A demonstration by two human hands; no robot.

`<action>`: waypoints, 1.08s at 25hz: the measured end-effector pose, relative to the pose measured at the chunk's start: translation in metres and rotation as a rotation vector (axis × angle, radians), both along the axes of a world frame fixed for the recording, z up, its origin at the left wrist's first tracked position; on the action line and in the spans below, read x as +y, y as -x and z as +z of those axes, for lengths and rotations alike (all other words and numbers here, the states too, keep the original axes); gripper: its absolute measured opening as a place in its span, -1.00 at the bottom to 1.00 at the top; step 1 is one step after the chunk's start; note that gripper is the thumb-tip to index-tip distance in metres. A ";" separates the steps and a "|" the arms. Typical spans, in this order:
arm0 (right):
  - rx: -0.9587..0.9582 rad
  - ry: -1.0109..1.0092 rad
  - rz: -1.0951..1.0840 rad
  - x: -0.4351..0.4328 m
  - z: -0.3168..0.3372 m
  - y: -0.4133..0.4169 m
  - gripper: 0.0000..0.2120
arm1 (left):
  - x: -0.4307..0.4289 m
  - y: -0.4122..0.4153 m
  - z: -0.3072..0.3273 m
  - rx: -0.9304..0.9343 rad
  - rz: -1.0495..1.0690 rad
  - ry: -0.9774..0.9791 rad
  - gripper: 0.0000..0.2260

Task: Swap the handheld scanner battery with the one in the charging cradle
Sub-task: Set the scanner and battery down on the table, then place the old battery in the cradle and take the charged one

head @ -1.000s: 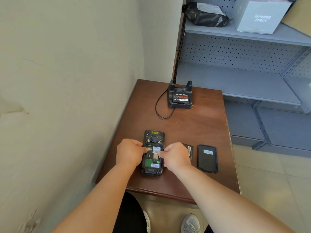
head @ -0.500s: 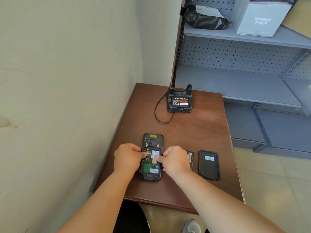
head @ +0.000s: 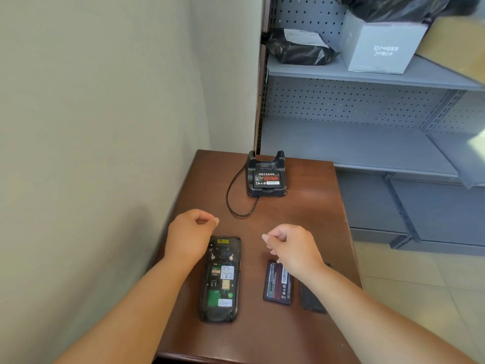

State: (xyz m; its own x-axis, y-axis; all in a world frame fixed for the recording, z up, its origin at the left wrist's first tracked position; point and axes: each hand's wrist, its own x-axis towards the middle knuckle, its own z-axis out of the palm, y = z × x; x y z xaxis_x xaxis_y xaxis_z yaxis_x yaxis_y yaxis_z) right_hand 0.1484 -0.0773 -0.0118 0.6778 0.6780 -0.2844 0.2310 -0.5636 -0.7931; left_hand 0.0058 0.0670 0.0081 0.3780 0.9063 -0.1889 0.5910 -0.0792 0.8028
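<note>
The handheld scanner (head: 220, 281) lies face down on the brown table (head: 294, 214), its battery bay uncovered and empty, circuit board showing. A loose battery (head: 277, 283) lies flat to its right. The back cover (head: 311, 298) rests further right, mostly hidden under my right forearm. At the table's far end stands the black charging cradle (head: 265, 176) with a red-labelled battery (head: 267, 177) seated in it. My left hand (head: 191, 233) hovers over the scanner's top left corner, fingers curled, holding nothing. My right hand (head: 291, 245) hovers between scanner and cradle, loosely closed and empty.
A black cable (head: 236, 198) loops from the cradle across the table. A wall runs along the left. Grey metal shelving (head: 367, 143) stands behind and to the right, holding a black bag (head: 299, 48) and a white box (head: 380, 48). Tiled floor lies to the right.
Both hands have let go of the scanner and lifted forward toward the cradle. The camera view has moved closer. The loose battery, earlier half hidden by my right hand, now shows.
</note>
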 end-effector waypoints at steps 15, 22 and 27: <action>-0.085 -0.064 -0.235 0.042 -0.023 -0.113 -0.69 | 0.028 -0.131 -0.015 0.214 -0.479 -0.377 -0.50; -0.120 -0.066 -0.169 0.064 -0.045 -0.130 -0.62 | 0.039 -0.162 -0.026 0.359 -0.679 -0.452 -0.39; -0.266 0.034 -0.141 0.070 -0.050 -0.127 -0.63 | 0.046 -0.175 -0.021 0.474 -0.722 -0.507 -0.34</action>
State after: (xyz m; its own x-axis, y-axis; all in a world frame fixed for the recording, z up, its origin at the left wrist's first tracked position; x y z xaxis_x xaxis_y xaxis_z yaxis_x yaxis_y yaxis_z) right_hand 0.2758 -0.0070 -0.0623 0.8183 0.5651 -0.1052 0.3457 -0.6300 -0.6954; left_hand 0.1809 0.1130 -0.0127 0.8555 0.5043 -0.1177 0.5163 -0.8132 0.2684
